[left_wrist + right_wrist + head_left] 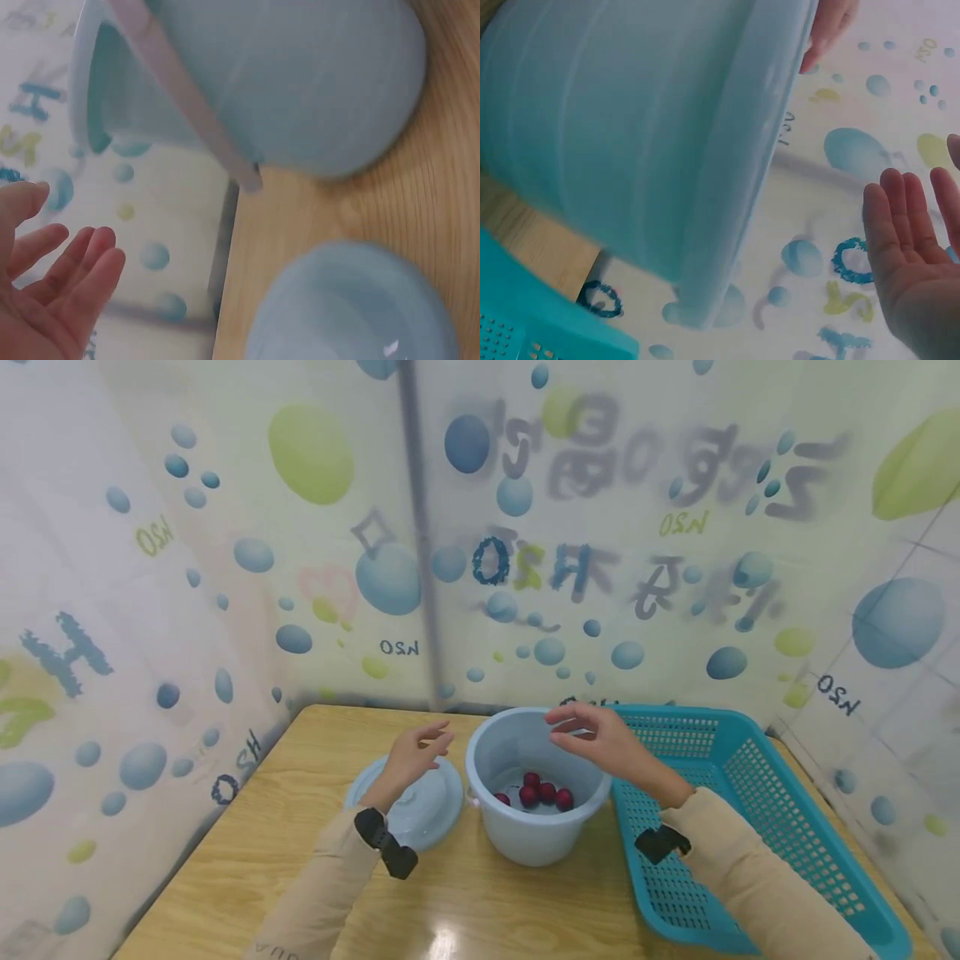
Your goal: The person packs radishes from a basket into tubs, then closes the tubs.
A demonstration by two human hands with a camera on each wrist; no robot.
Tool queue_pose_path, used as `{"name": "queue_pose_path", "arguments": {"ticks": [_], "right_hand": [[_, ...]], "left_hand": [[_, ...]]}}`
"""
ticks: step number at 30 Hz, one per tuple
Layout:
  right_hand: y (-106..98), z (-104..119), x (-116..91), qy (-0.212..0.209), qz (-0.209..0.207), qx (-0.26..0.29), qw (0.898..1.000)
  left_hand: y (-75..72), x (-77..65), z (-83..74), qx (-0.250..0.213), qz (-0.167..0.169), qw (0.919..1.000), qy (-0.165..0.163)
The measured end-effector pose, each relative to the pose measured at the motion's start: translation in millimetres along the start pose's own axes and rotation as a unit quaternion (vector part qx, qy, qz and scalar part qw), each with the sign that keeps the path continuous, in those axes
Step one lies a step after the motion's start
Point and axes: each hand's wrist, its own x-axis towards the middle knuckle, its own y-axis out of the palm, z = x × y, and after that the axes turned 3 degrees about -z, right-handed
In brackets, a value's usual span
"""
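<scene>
A light blue bucket stands upright on the table, with several dark red round fruits lying on its bottom. Their exact kind is too small to tell. Above the lid, left of the bucket, my left hand hovers with loosely bent fingers and nothing in them. My right hand is raised over the bucket's right rim, fingers extended and holding nothing. The matching round lid lies on the table, partly hidden by my left forearm. In the left wrist view, the bucket's pale handle hangs down its side.
To the bucket's right sits a turquoise perforated plastic basket, partly under my right forearm. The wooden table meets a curtain printed with bubbles at the back and sides.
</scene>
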Motion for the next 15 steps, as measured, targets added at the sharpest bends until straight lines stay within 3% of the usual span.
{"name": "queue_pose_path", "arguments": {"ticks": [8, 15], "right_hand": [[15, 18, 9, -0.018, 0.007, 0.034, 0.999], [37, 34, 21, -0.029, 0.015, 0.062, 0.998]], "left_hand": [[-35.2, -9.2, 22.2, 0.098, -0.034, 0.9943, 0.025], [-47.7, -16.0, 40.8, 0.109, -0.068, 0.9916, 0.012]]}}
